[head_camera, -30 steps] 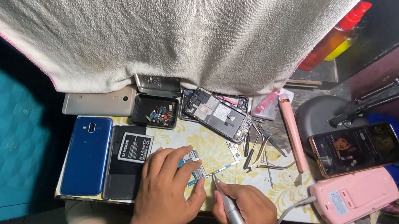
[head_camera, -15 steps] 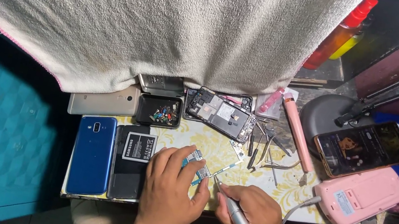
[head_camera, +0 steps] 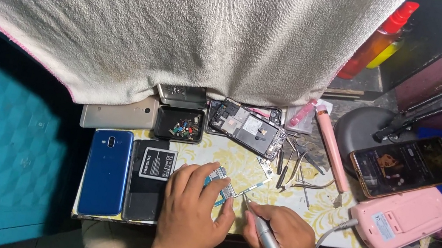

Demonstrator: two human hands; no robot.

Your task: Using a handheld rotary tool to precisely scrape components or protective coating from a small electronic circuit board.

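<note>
My left hand (head_camera: pixel 190 212) presses down on a small circuit board (head_camera: pixel 221 180) lying on the patterned table top (head_camera: pixel 238 163). My right hand (head_camera: pixel 282 238) grips a silver pen-shaped tool (head_camera: pixel 267 241) whose tip points at the board's right edge. Left of my hands lie a blue phone (head_camera: pixel 106 171) and a black phone with its back off, showing a battery (head_camera: pixel 157 163). Behind the board sits an opened phone frame (head_camera: pixel 247 127).
A small black tray of parts (head_camera: pixel 179 124) and a silver phone (head_camera: pixel 119 115) lie at the back left, under a hanging white towel (head_camera: pixel 179 20). Tweezers (head_camera: pixel 298 168), a pink handle (head_camera: pixel 331 149), a lit phone on a stand (head_camera: pixel 404 165) and a pink box (head_camera: pixel 401 217) sit right.
The view has shifted slightly. My hands stay on the board and tool with almost no movement.
</note>
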